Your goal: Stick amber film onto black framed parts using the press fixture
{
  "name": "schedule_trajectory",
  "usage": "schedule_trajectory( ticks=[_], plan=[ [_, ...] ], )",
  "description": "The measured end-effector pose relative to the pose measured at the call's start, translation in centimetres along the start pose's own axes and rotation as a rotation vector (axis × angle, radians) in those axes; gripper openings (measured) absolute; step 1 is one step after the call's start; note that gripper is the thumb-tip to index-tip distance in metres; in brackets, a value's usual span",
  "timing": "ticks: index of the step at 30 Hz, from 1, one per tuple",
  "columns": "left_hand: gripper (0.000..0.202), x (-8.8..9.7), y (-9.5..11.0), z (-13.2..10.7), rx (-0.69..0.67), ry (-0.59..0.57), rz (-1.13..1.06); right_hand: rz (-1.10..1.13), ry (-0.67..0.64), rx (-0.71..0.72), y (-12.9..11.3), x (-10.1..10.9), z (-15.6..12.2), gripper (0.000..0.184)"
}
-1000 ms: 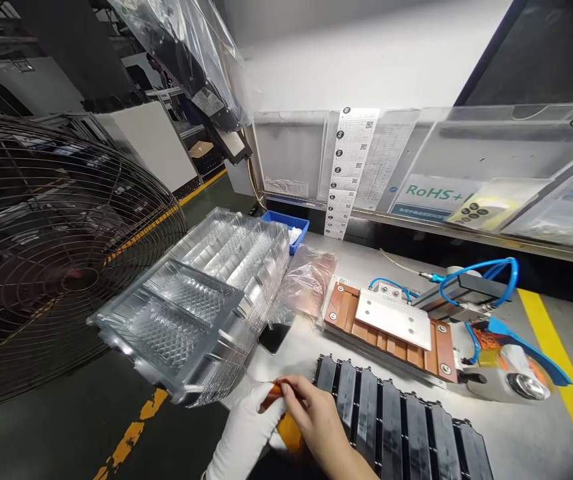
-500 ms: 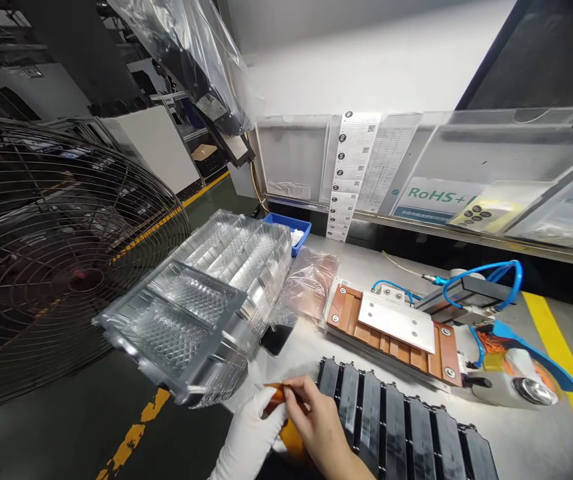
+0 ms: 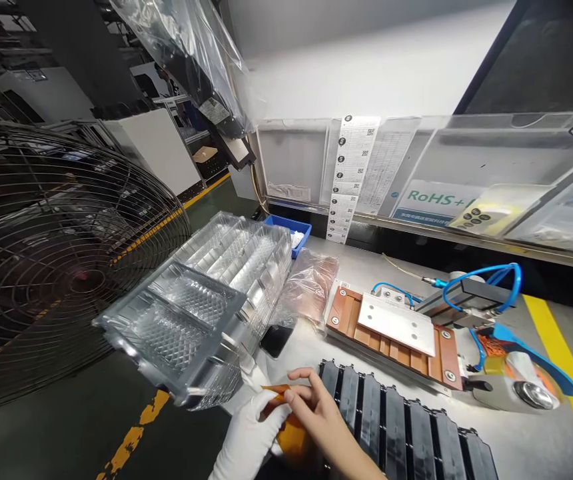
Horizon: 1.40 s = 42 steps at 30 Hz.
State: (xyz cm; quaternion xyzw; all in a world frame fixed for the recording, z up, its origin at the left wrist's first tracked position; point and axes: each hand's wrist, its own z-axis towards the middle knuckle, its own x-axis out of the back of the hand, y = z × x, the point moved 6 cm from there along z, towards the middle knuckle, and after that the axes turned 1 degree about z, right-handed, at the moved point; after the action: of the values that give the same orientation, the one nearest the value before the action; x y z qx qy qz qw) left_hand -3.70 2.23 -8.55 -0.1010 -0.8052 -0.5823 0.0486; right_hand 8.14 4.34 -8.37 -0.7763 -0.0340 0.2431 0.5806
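My left hand [image 3: 249, 437], in a white glove, holds an orange tape roll [image 3: 290, 435] near the bench's front edge. My bare right hand [image 3: 319, 420] pinches the loose orange strip [image 3: 275, 389] coming off that roll, thumb and fingers pressed together on it. Both hands sit just left of a black ribbed tray [image 3: 401, 427]. A stack of clear plastic trays [image 3: 201, 307] lies to the left of my hands, overhanging the bench edge.
A copper-coloured fixture with a white plate [image 3: 396, 327] and blue air hoses [image 3: 486, 280] stands behind the black tray. A tape dispenser [image 3: 521, 383] sits at right. A blue bin [image 3: 291, 230], a plastic bag [image 3: 309, 287], a phone [image 3: 276, 339] and a large fan [image 3: 51, 267] are to the left.
My right hand has drawn the orange strip slightly up and away from the roll. The view has shifted a little; nothing else moved.
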Motion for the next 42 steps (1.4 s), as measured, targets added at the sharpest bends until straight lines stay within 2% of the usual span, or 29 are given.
schedule_trajectory(
  ticks=[3,7,12,15,20,24,29,31,33,34,36,38,40,42],
  plan=[
    [0.039,-0.2,-0.5,-0.2,0.071,-0.004,-0.052,0.160,0.019,-0.036,0.0,0.3,0.1,0.034],
    [0.037,-0.4,-0.9,-0.4,0.139,-0.004,-0.047,0.219,0.158,-0.017,0.7,1.4,0.5,0.032],
    [0.045,0.2,-1.2,-0.6,0.224,0.131,-0.159,0.397,0.340,-0.055,1.8,3.0,0.9,0.036],
    [0.055,1.0,-2.5,-0.7,0.256,0.192,-0.275,0.488,0.521,-0.015,1.7,5.1,1.0,0.042],
    [0.062,3.0,-6.6,-0.7,0.307,0.289,-0.310,0.582,0.792,0.100,1.2,10.0,0.2,0.052],
    [0.065,3.5,-9.8,-0.5,0.403,0.266,-0.335,0.587,0.921,0.203,-0.6,13.7,-1.1,0.049],
    [0.066,4.7,-12.9,-0.5,0.444,0.349,-0.257,0.491,1.003,0.399,-6.1,16.9,-3.5,0.047],
    [0.061,4.8,-13.9,-0.1,0.461,0.306,-0.158,0.401,1.015,0.403,-7.8,17.6,-4.6,0.044],
    [0.050,4.5,-14.3,0.8,0.445,0.198,0.014,0.189,0.990,0.320,-8.5,17.6,-5.2,0.045],
    [0.045,4.4,-14.3,1.3,0.414,0.161,0.106,0.043,0.957,0.266,-8.7,17.4,-5.3,0.047],
    [0.043,4.5,-13.6,2.2,0.327,0.165,0.319,-0.192,0.849,0.165,-8.5,16.3,-5.2,0.055],
    [0.050,4.7,-12.1,2.7,0.230,0.227,0.537,-0.270,0.711,0.102,-8.1,14.9,-5.0,0.060],
    [0.057,4.3,-9.8,2.6,0.122,0.274,0.728,-0.288,0.580,0.065,-7.8,13.3,-5.1,0.058],
    [0.054,3.1,-6.5,2.2,0.013,0.237,0.716,-0.347,0.463,0.020,-7.7,11.8,-5.2,0.051]
  ],
)
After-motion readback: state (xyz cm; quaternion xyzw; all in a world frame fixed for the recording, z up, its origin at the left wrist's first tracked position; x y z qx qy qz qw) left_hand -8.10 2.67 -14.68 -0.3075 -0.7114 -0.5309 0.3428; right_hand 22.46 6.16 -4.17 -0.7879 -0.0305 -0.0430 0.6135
